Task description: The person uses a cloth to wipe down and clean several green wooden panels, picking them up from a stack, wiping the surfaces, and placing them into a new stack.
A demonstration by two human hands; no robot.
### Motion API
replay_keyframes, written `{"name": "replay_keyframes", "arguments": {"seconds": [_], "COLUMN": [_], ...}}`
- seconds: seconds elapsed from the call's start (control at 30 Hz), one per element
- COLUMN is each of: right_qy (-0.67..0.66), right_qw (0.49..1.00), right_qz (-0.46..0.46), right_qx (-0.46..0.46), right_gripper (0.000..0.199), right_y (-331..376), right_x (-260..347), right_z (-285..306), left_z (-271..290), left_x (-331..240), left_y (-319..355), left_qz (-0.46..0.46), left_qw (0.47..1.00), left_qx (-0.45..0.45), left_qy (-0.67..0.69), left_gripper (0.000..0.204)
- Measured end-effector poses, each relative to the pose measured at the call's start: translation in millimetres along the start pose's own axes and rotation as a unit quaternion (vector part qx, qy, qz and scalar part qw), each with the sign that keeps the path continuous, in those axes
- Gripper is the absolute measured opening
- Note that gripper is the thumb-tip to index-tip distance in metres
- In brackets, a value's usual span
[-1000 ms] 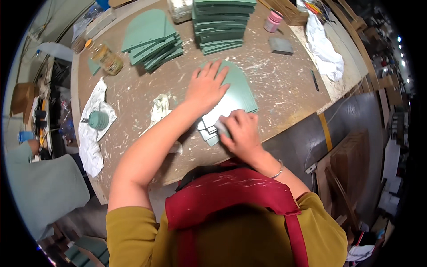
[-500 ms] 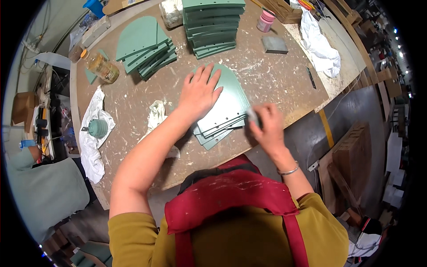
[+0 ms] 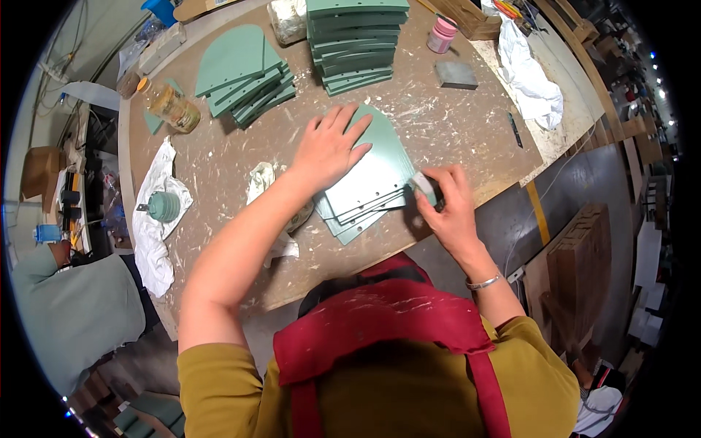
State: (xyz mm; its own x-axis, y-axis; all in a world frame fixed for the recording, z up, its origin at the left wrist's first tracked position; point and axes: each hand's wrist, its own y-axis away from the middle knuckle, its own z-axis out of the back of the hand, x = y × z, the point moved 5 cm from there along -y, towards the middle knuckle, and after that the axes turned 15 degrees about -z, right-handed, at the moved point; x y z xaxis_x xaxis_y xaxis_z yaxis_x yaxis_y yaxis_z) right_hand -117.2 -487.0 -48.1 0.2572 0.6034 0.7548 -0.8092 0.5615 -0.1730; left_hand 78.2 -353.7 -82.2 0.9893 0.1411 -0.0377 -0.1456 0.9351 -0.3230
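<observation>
My left hand (image 3: 330, 148) lies flat, fingers spread, on top of a small pile of green arch-shaped panels (image 3: 376, 182) near the table's front edge. The panels have rows of small holes and lie fanned out. My right hand (image 3: 447, 208) is at the right edge of that pile, closed around a small grey block (image 3: 423, 185) pressed against the panels' rim. A bracelet sits on my right wrist.
Two more stacks of green panels (image 3: 244, 69) (image 3: 350, 44) stand at the back of the paint-spattered table (image 3: 219, 168). Nearby are a glass jar (image 3: 174, 107), a pink cup (image 3: 442, 35), a grey block (image 3: 456, 74), white rags (image 3: 527, 69), a crumpled cloth (image 3: 261, 182), and a green lidded object (image 3: 163, 206) on a cloth.
My right hand has moved from the pile's front edge to its right edge, carrying the small block. The pile now lies more fanned out; my left hand stays on top.
</observation>
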Motion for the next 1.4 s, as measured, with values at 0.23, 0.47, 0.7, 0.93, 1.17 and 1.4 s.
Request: {"name": "replay_keyframes", "arguments": {"seconds": [0.23, 0.47, 0.7, 0.93, 1.17, 1.4], "right_qy": [0.116, 0.073, 0.003, 0.004, 0.042, 0.093], "right_qw": [0.985, 0.961, 0.998, 0.995, 0.987, 0.978], "right_qz": [0.130, 0.210, -0.069, 0.016, 0.021, 0.060], "right_qx": [0.013, 0.166, 0.001, 0.096, 0.155, 0.175], "right_gripper": [0.036, 0.035, 0.032, 0.036, 0.041, 0.039], "right_y": [30, 63, -5, -18, -33, -38], "right_x": [42, 70, -27, -19, -29, -41], "right_z": [-72, -111, 26, 17, 28, 28], "left_z": [-9, -10, -8, -7, -6, -4], "left_x": [-1, 0, 0, 0, 0, -1], "left_y": [3, -2, 1, -2, 0, -1], "left_qz": [0.031, 0.019, 0.018, 0.018, 0.033, 0.027], "left_qw": [0.999, 1.000, 1.000, 0.999, 0.999, 0.999], "left_qx": [-0.006, -0.022, -0.006, 0.026, 0.028, 0.023], "left_qy": [-0.008, -0.001, 0.005, 0.008, 0.011, 0.015], "left_gripper": [0.051, 0.050, 0.049, 0.050, 0.051, 0.051]}}
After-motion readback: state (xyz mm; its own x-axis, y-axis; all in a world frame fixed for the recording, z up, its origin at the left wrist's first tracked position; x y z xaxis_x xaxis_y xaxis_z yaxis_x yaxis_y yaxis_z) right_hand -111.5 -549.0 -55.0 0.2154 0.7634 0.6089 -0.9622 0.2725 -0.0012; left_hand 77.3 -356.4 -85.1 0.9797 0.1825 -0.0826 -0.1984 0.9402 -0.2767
